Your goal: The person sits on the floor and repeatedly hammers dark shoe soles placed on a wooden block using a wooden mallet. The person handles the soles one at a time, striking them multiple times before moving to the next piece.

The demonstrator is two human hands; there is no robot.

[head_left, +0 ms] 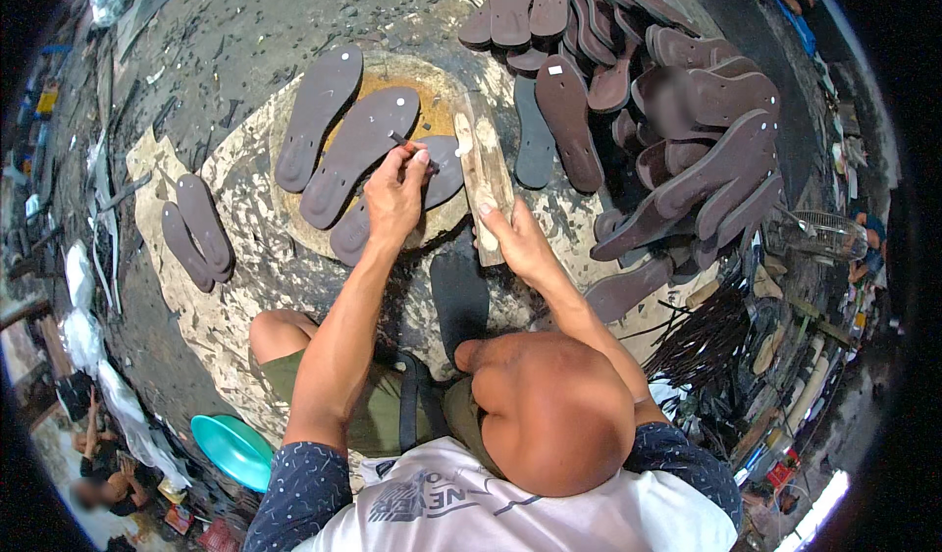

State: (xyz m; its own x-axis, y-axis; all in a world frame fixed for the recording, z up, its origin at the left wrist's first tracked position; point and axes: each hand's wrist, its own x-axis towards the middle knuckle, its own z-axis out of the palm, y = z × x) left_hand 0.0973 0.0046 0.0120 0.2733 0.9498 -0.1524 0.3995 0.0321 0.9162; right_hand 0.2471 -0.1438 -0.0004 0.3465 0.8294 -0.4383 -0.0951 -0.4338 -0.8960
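Note:
My left hand [394, 199] is closed around a short dark rod-like punch [400, 140], held over the brown soles on a round wooden chopping block [378, 66]. Three soles lie side by side there: the far-left sole [319, 115], the middle sole [358, 159] and the near-right sole [444, 171], partly hidden by my left hand. White dots show near the toes of the first two. My right hand [522, 243] grips the near end of a worn wooden bat [483, 174] with pale gouges along it. The bat lies across the block's right edge, close to the near-right sole.
A large heap of brown soles [721, 174] rises at the right. Beside the bat are a grey sole [534, 135] and a brown sole [569, 125]. Two smaller soles [204, 226] lie left. A teal basin [233, 451] and dark strips [699, 341] sit nearer me.

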